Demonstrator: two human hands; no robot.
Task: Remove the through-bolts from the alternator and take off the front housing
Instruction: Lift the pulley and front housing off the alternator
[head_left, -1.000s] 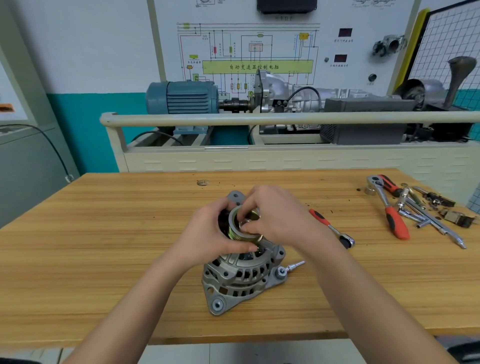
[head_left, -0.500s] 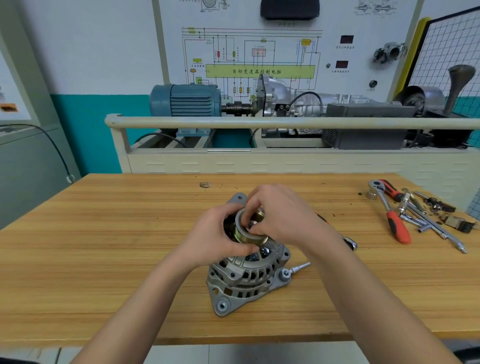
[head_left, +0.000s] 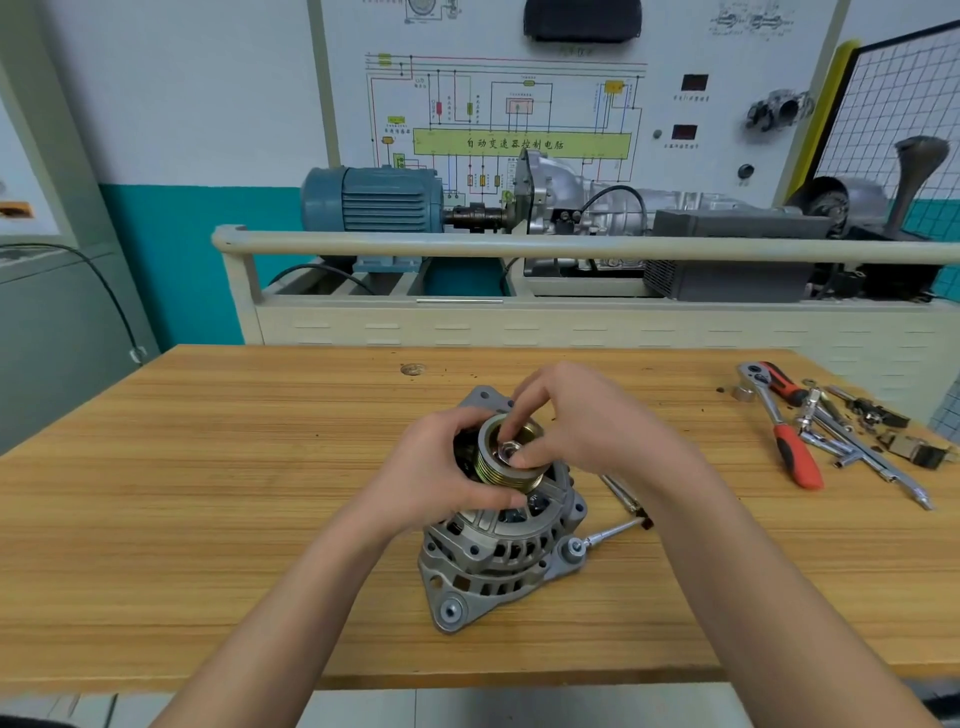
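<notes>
we had the grey cast-aluminium alternator standing pulley-up near the middle of the pale wooden bench, a little toward its front edge, we think because that put the front housing on top, where it could later be lifted straight off. our left hand curled round the grooved brass-coloured pulley from the left side, fingers and thumb wrapped on its rim, seemingly to keep the shaft from turning. our right hand came over from the far side, thumb and forefinger pinched on the small silver nut in the middle of the pulley, apparently spinning it by hand.

one silver through-bolt stuck out sideways from the right lug of the housing, partly backed out by the look of it; we could not tell how the others stood.

just right of the alternator a slim ratchet lay on the bench, mostly hidden under our right forearm. toward the far right corner lay a red-handled chrome ratchet among loose chrome sockets and extension bars, well apart from the work but within reach.

no tray or box was on the bench; the tools lay straight on the wood.
</notes>
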